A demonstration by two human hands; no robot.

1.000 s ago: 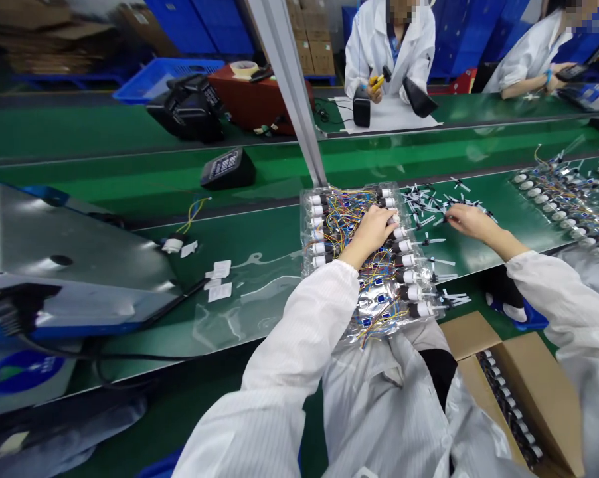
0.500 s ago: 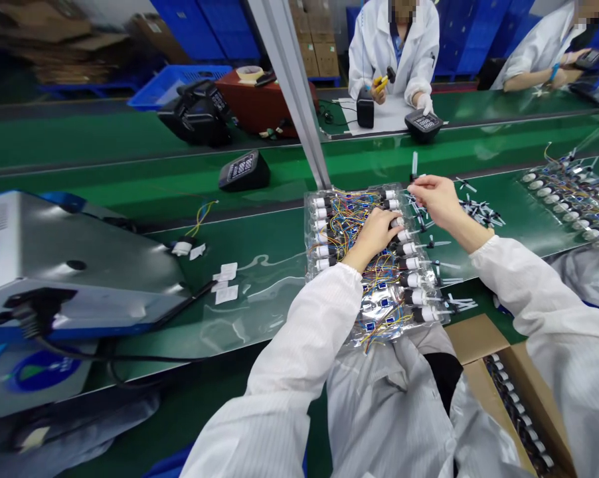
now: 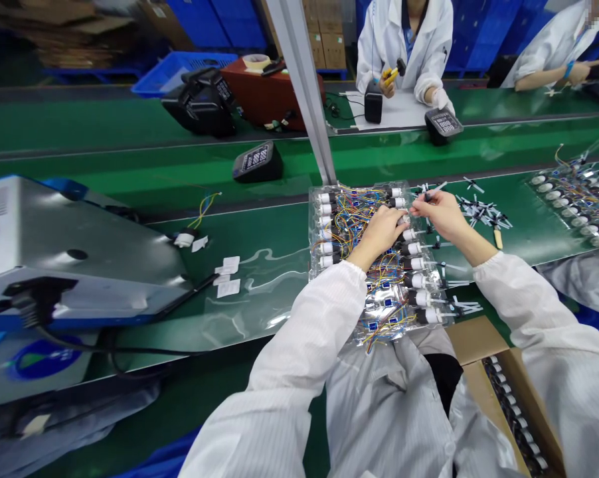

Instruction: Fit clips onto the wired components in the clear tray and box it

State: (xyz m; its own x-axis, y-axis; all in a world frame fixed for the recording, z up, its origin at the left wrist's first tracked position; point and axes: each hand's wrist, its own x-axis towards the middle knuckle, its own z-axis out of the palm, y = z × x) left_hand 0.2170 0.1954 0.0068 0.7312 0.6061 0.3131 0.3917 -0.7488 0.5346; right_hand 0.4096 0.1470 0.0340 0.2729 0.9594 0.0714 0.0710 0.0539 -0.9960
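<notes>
A clear plastic tray [image 3: 313,226] holds rows of small white-capped cylinders [image 3: 433,316] with coloured wires and little blue boards between them. My left hand [image 3: 382,231] rests over the tray's right row, its fingers closed on one of these white-capped cylinders [image 3: 403,219]. Just right of it, my right hand [image 3: 443,212] pinches a small black piece with a pale strip [image 3: 433,193], close to that cylinder. Along the lower right row, similar black pieces with pale strips [image 3: 459,307] stick out from the cylinders. More strip pieces [image 3: 481,211] lie in a loose pile beyond my right hand.
A metal post [image 3: 309,99] rises behind the tray. To the left stands a metal machine [image 3: 100,259] with a black cable. A black display unit [image 3: 257,162] sits beyond the bench. Another filled tray [image 3: 573,206] lies right; an open carton [image 3: 511,398] is below. Two co-workers sit opposite.
My right hand has come down and closer to my left hand, and the strip piece in it has tipped from upright to slanting. The view has shifted slightly.
</notes>
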